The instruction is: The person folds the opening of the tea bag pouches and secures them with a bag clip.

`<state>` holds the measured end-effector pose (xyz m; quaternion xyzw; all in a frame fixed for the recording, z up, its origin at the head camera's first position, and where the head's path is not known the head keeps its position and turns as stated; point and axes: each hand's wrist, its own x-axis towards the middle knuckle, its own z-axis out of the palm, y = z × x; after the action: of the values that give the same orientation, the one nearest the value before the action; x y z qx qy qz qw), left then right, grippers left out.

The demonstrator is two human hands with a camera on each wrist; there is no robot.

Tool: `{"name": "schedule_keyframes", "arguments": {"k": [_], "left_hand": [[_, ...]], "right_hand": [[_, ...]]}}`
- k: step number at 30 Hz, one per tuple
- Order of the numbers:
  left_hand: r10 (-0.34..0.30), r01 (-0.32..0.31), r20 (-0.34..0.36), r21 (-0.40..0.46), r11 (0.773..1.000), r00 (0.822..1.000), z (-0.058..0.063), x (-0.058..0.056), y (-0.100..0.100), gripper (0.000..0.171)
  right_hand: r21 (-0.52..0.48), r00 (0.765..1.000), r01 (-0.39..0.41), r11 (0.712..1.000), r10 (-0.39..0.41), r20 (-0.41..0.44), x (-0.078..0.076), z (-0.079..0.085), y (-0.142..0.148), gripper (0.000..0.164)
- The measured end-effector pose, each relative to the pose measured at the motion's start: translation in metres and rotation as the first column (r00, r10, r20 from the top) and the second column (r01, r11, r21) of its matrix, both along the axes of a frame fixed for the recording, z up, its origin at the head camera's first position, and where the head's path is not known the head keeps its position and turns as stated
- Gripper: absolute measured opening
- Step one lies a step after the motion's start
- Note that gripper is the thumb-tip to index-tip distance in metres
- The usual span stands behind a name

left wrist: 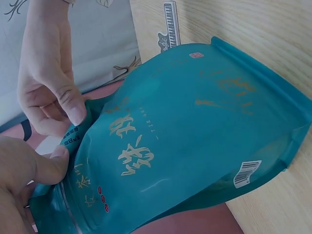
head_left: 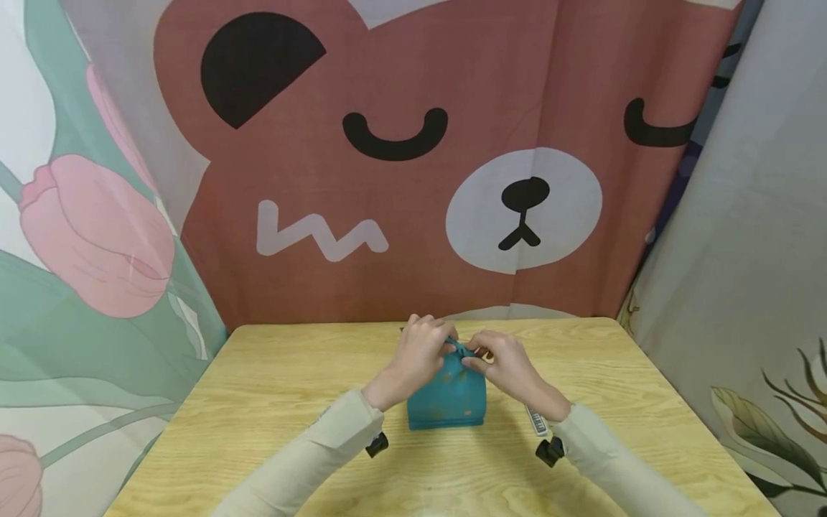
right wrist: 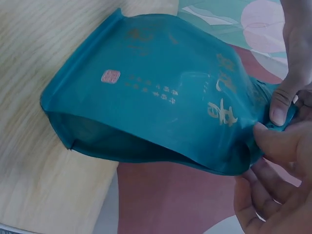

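Person at a wood-grain counter, cream sleeves, both hands up at one thing: a teal flat-bottomed pouch. Pouch sits mid-counter, upright, base downward; cannot tell whether the base bears its weight.

Left hand: grip closed at the pouch's top on that side, thumb on the near face. Right hand: thumb and fingers pinch the top on the other side, a narrow grip. The two hands almost meet. Between them the top is bunched and partly folded, a strip of dark print showing on the fold.

Pouch face: large pale characters, fainter gold ones nearer the base, a row of red dots close to the top. Barcode on the side panel, red square seal low on the other face.

Small keyboard print to the pouch's right. Behind the counter, a brown bear curtain; tulip curtain along the left.
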<state>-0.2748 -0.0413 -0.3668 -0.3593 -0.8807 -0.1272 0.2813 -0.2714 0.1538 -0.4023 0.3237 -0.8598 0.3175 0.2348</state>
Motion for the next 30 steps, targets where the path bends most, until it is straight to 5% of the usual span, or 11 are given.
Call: {"name": "schedule_keyframes", "arguments": {"k": [9,30], "left_hand": [[-0.035,0.036,-0.018,0.030,0.999,0.999,0.000,-0.002,-0.001,0.006],[-0.019,0.019,0.009,0.053,0.998,1.000,-0.003,-0.003,-0.003,0.008]], "right_hand": [[-0.079,0.984,-0.080,0.994,0.092,0.153,-0.001,0.001,0.003,0.019],[0.011,0.999,0.028,1.000,-0.028,-0.018,0.002,-0.003,-0.009,0.013]]}}
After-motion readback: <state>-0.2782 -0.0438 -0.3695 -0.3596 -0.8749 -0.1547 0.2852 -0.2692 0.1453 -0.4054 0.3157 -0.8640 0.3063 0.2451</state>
